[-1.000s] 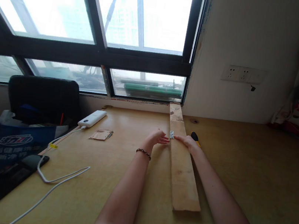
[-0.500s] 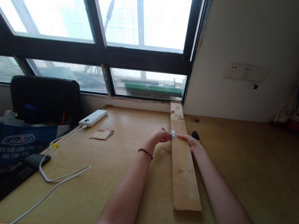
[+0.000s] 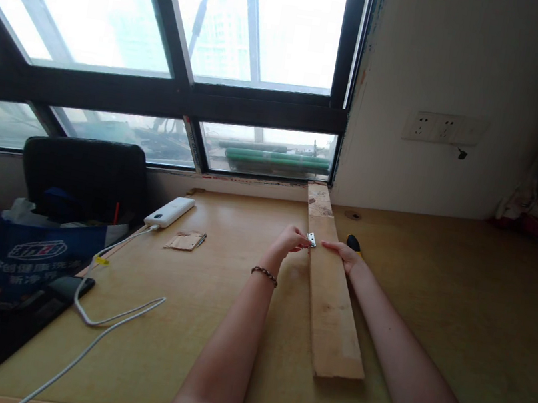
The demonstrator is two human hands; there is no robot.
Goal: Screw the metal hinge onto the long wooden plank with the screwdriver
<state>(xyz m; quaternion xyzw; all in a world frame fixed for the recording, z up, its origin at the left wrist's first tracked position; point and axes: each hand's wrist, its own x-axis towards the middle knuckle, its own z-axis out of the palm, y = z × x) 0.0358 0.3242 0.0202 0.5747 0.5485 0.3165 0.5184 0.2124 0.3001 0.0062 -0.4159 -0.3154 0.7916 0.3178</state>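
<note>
A long wooden board [image 3: 336, 312] lies lengthwise on the table, its far end at the window sill. At its left edge my left hand [image 3: 293, 240] pinches a small silver hinge [image 3: 312, 239] with screw holes; one leaf rests on the board's top. My right hand [image 3: 345, 253] grips the board from the right edge, thumb on top and fingers partly hidden along the side. Just beyond that hand lies a black and yellow tool handle [image 3: 354, 243], the rest of it hidden.
On the wooden table [image 3: 227, 276], to the left, lie a small wood-coloured piece [image 3: 185, 241] with thin metal bits, a white power bank [image 3: 170, 211] and its white cable [image 3: 103, 328]. A black chair [image 3: 84, 170] with a blue bag [image 3: 37, 261] stands beyond the left edge. A window and wall close off the back.
The hinge has turned slightly at the board's edge, and my left hand has shifted a little with it. My right hand keeps its hold on the board.
</note>
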